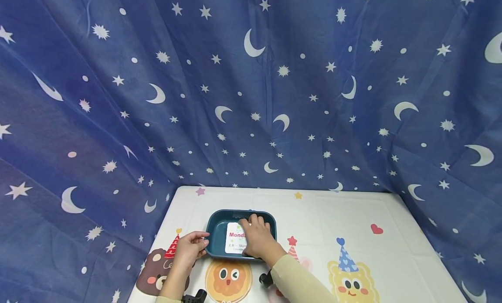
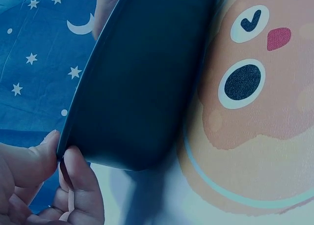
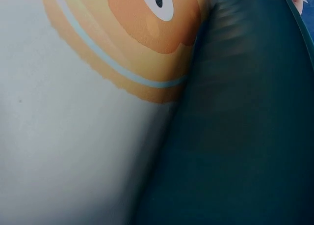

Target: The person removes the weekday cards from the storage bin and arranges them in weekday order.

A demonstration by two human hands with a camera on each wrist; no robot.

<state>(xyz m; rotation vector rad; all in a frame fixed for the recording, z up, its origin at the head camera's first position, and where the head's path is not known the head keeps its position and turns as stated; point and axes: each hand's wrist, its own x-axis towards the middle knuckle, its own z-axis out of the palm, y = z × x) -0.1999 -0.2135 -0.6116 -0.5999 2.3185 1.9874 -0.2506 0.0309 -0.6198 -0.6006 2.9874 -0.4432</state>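
A dark teal plastic tray (image 1: 216, 233) with rounded corners sits on the table. Inside it is a white card (image 1: 234, 240) with pink print beginning "Monda". My left hand (image 1: 189, 250) pinches the tray's left rim between thumb and fingers; the left wrist view shows this left hand (image 2: 54, 185) at the rim's corner. Reaching into the tray from the right, my right hand (image 1: 259, 238) grips the card, its curved fingers at the upper edge and thumb near the lower one. That hand covers the card's right part. Only the tray's outer wall (image 3: 240, 126) fills much of the right wrist view.
The white table cover (image 1: 333, 220) bears printed cartoon figures, including a bear (image 1: 154, 270) at left and a yellow character (image 1: 353, 281) at right. A blue curtain (image 1: 274, 98) with moons and stars hangs behind and along both sides.
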